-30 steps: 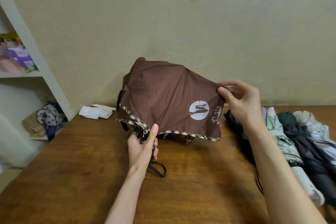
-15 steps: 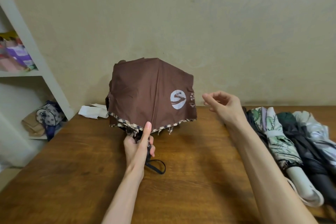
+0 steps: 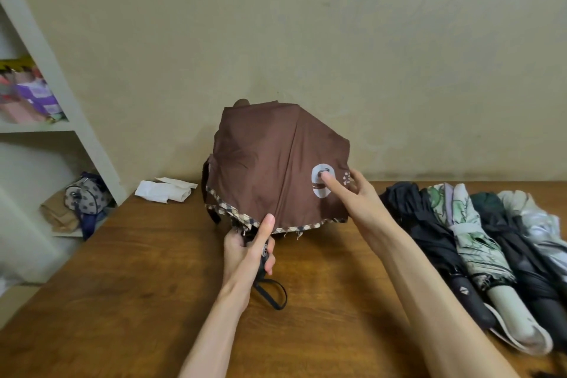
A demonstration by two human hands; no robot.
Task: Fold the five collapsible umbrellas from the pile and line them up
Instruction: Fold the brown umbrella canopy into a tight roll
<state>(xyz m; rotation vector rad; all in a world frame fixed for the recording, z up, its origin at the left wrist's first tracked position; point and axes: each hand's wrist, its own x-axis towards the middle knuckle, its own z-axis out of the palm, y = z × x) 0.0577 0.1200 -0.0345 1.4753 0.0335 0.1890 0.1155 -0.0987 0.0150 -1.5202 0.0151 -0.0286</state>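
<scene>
A half-collapsed brown umbrella [image 3: 270, 169] with a checked hem and a white logo stands upright over the wooden table [image 3: 153, 270]. My left hand [image 3: 245, 255] grips its dark handle from below, thumb pointing up against the hem, and the wrist strap hangs under it. My right hand [image 3: 352, 196] pinches the canopy's right edge, one finger lying across the logo and the others behind the fabric. Several folded umbrellas lie side by side on the right: a black one [image 3: 429, 224], a floral one [image 3: 472, 233], a dark one [image 3: 506, 239] and a silver one [image 3: 540, 230].
A white folded cloth [image 3: 165, 190] lies at the table's back left by the wall. A white shelf unit [image 3: 61, 86] stands to the left, with a patterned bag [image 3: 87, 196] on its lower level. Bare wood shows between me and the umbrella.
My right hand let go of the canopy's stretched panel, the canopy fell narrower and turned, and the hand has come back to pinch its right edge at the logo. My left hand stays on the handle.
</scene>
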